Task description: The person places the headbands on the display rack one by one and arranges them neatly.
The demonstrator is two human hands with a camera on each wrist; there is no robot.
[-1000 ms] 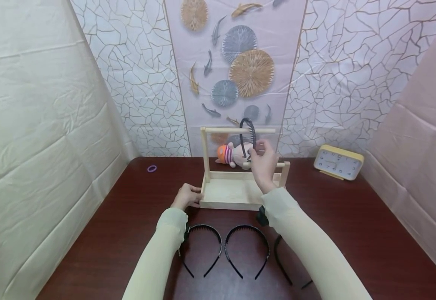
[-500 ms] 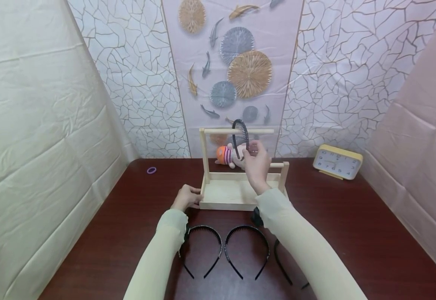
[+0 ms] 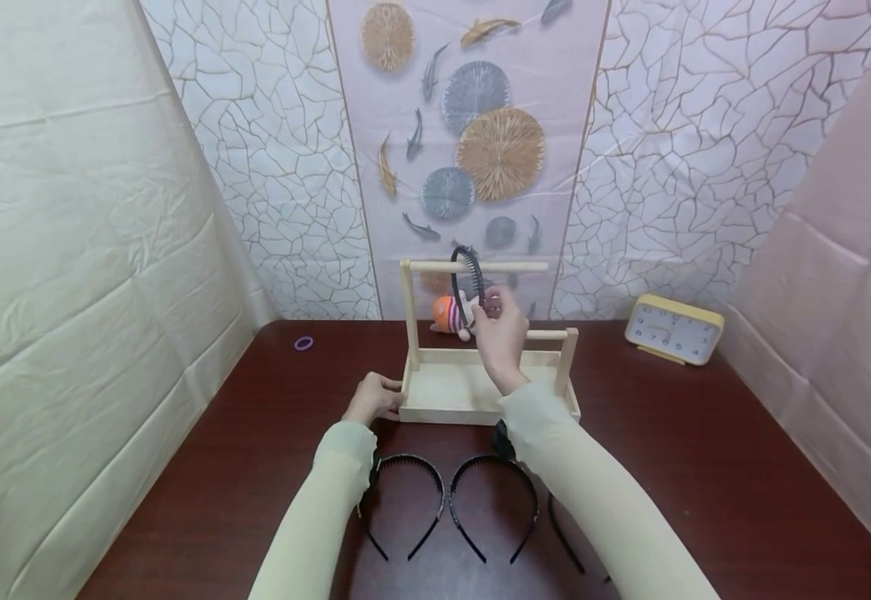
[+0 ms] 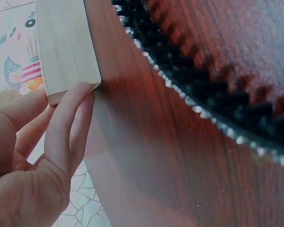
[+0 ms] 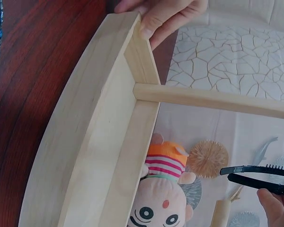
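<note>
A pale wooden rack (image 3: 443,387) with a tray base, a high bar (image 3: 518,267) and a lower bar (image 3: 548,335) stands on the table. My left hand (image 3: 370,397) holds the tray's left end, thumb and fingers at its corner in the left wrist view. My right hand (image 3: 500,329) pinches a black toothed headband (image 3: 474,271) near its lower end. This headband loops over the high bar, its two ends pointing down. Two more black headbands, one on the left (image 3: 409,457) and one in the middle (image 3: 493,457), lie in front of the rack; a third (image 3: 564,537) is partly hidden by my right sleeve.
A plush doll (image 3: 446,315) with an orange and striped outfit lies behind the rack. To the right stands a yellow and white clock (image 3: 675,329). A small purple ring (image 3: 303,342) lies at the table's back left. Cloth walls surround the table.
My right hand has slid the headband leftward along the high bar, covering more of the doll. The left hand stays at the tray's end.
</note>
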